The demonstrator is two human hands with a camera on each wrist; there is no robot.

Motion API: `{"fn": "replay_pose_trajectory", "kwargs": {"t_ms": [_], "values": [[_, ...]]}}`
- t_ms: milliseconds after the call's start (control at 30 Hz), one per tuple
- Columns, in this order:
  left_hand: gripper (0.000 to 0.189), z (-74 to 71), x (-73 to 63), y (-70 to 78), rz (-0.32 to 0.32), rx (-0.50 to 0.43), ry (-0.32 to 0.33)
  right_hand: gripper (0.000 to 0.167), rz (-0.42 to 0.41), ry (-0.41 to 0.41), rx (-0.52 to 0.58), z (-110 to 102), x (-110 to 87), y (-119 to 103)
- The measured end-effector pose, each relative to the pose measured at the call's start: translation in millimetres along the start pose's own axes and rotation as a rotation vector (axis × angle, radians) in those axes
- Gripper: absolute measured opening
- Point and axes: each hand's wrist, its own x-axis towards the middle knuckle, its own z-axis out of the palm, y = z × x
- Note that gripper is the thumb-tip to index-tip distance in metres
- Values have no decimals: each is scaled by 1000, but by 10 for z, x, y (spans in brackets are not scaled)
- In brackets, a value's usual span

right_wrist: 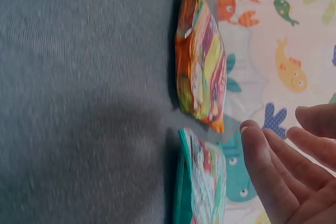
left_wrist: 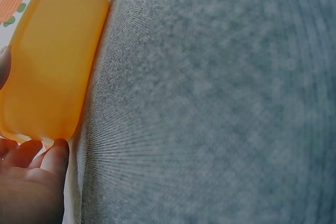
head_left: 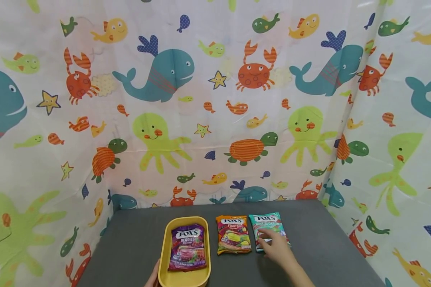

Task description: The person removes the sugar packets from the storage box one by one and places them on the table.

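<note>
In the head view a yellow container holds a purple bag of Fox's berries candy. My left hand is at its near left side, partly out of frame. The left wrist view shows the fingertips against one end of the container, with the thumb near its rim. My right hand is over the teal Fox's mint candy bag, fingers slightly bent and thumb apart. Seen from the right wrist, the hand stands clear of that bag, holding nothing.
Between the container and the teal bag lies an orange bag of Fox's fruits candy. All stand on a dark grey table surface. A curtain printed with sea animals surrounds the back and sides.
</note>
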Motion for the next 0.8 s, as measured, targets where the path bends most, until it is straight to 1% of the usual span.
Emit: {"fn": "replay_pose_trajectory", "kwargs": {"t_ms": [33,67,133,233,300,400,500,600,700,800], "values": [[88,2,0,-7,36,45,-10,36,-6,-18,16,19,1,-8],[92,2,0,-16,62,69,-15,37,-9,-34,34,38,4,-20],[93,-8,-2,-42,97,77,-5,39,-20,-62,60,82,18,-45],[97,-23,-8,-74,145,71,5,41,-51,-107,64,156,47,-91],[98,-28,-17,-84,155,79,16,41,-76,-127,72,202,63,-140],[100,-19,-27,-76,156,110,42,43,-116,-156,75,264,81,-223],[98,3,-35,-54,134,134,62,44,-140,-182,83,320,93,-315],[96,27,-37,-30,102,114,63,45,-149,-205,88,381,97,-404],[97,44,-36,-21,87,90,68,44,-162,-223,83,448,93,-492],[97,63,-38,-25,81,91,96,40,-181,-233,71,531,96,-577]]}}
